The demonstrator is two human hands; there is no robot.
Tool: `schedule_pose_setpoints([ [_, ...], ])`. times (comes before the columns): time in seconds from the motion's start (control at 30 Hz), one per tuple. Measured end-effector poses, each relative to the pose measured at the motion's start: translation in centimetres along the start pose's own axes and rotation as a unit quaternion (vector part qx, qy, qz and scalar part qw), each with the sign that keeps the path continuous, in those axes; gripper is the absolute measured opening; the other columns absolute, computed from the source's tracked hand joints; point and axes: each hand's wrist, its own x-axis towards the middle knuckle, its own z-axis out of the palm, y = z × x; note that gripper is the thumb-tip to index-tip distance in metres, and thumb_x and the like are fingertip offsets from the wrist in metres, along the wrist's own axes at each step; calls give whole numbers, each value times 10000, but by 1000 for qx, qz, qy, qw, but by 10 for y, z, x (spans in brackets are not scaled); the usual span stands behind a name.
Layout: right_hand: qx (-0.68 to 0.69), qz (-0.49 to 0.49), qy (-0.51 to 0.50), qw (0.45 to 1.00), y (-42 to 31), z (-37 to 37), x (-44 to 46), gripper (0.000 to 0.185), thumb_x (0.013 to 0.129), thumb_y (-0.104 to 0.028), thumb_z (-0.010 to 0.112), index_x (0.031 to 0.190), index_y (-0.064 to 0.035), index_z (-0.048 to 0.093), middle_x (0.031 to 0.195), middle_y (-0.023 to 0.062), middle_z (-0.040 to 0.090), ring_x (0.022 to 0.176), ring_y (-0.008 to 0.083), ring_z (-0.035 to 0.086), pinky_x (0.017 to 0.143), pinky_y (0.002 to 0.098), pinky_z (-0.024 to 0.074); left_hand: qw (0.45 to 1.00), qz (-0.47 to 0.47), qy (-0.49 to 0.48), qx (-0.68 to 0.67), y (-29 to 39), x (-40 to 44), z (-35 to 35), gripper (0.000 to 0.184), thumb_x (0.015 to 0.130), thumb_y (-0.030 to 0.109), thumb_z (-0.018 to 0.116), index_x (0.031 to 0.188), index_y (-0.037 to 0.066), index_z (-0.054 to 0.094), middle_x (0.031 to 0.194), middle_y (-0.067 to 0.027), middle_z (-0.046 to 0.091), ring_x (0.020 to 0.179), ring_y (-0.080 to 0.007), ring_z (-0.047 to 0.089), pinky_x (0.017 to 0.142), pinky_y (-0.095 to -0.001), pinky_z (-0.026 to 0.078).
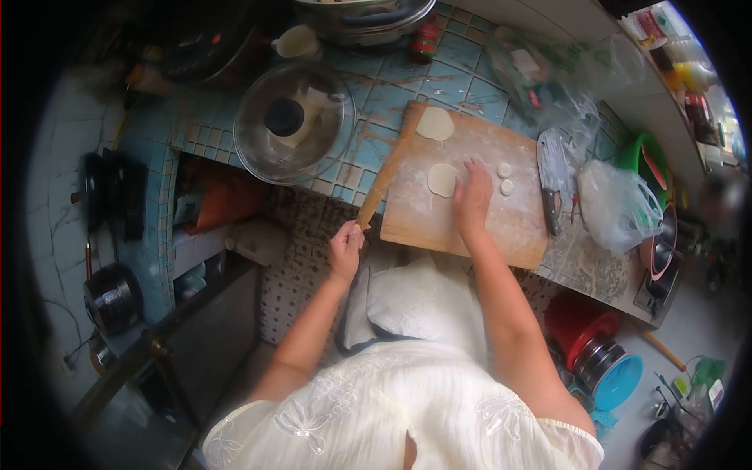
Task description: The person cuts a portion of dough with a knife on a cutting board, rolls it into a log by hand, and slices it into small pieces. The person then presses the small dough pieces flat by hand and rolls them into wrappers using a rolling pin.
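Note:
A floured wooden board [509, 227] lies on the tiled counter. My left hand [345, 249] is closed round the lower end of a long rolling pin [389, 168], which slants along the board's left edge. My right hand [474, 196] is over the board with its fingers stretched out, beside a flat round of dough [442, 180]. Flat dough rounds [435, 124] lie at the board's upper left. Two small dough pieces [505, 178] sit just right of my right hand. A cleaver [552, 172] rests along the board's right edge.
A glass lid [333, 149] with a black knob covers a bowl at left. Behind are a cup [298, 43], a metal pot [368, 22] and a red jar [424, 43]. Plastic bags [615, 207] and a green basket [644, 160] stand at right. Basins [619, 384] are below.

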Motion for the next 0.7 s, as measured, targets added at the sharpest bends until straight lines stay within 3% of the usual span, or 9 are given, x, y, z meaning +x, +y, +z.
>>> schedule_pose_setpoints([
  [0.03,-1,2,2,1000,-3,5,-3,420,820,-75,628,1215,-21,494,1278,210,511,1235,326,464,1024,439,353,1000,1,-3,1,2,1,2,323,1005,272,413,985,20,614,635,40,399,574,-44,347,521,-213,277],
  [0.1,-65,-28,-56,996,-20,22,-10,606,862,-215,598,1381,-17,356,1453,219,311,1379,350,252,1133,454,179,1000,3,-8,2,5,1,7,316,1003,265,418,983,17,614,631,43,400,572,-43,347,522,-211,278],
  [0.13,-66,-26,-55,996,-30,25,-11,606,862,-215,598,1381,-17,356,1453,219,311,1379,350,252,1133,454,179,1000,3,-10,2,6,2,10,316,1003,265,418,983,17,614,631,43,400,572,-43,347,522,-211,278],
  [0.2,-73,-75,-198,974,-43,28,-15,718,880,-342,554,1447,-29,242,1516,207,187,1425,331,141,1156,461,110,1000,-3,-13,9,8,4,14,315,1002,264,421,979,16,614,629,45,399,568,-44,347,522,-211,280],
  [0.3,-12,-180,-273,945,-17,9,-30,713,901,-415,499,1446,-26,256,1531,187,166,1424,328,137,1153,481,92,999,-17,-24,13,11,5,13,314,1001,262,424,971,15,615,630,43,404,571,-48,354,525,-214,288],
  [0.53,-162,21,-173,971,-2,-2,-11,787,879,-466,511,1464,-33,211,1537,189,139,1433,337,85,1152,486,67,998,9,-18,56,12,10,8,307,998,255,431,977,10,616,634,44,404,573,-48,358,523,-220,295],
  [0.57,-160,23,-172,972,-8,0,-16,787,879,-466,511,1464,-33,211,1537,189,139,1433,337,85,1152,486,67,996,20,-10,84,11,13,8,293,990,250,447,979,11,616,631,20,428,576,-68,386,534,-234,324],
  [0.63,-70,-115,-248,959,-16,-5,-34,800,883,-473,502,1470,-32,183,1539,187,132,1434,343,78,1147,510,52,993,31,-8,110,10,21,7,278,982,245,464,981,12,616,628,-5,452,579,-89,413,545,-248,352],
  [0.7,-99,-73,-239,963,-18,-13,-46,808,883,-473,501,1473,-31,170,1539,184,133,1433,348,79,1143,521,55,960,149,4,237,12,31,4,253,956,248,515,982,18,617,660,-83,534,606,-182,513,595,-297,419],
])
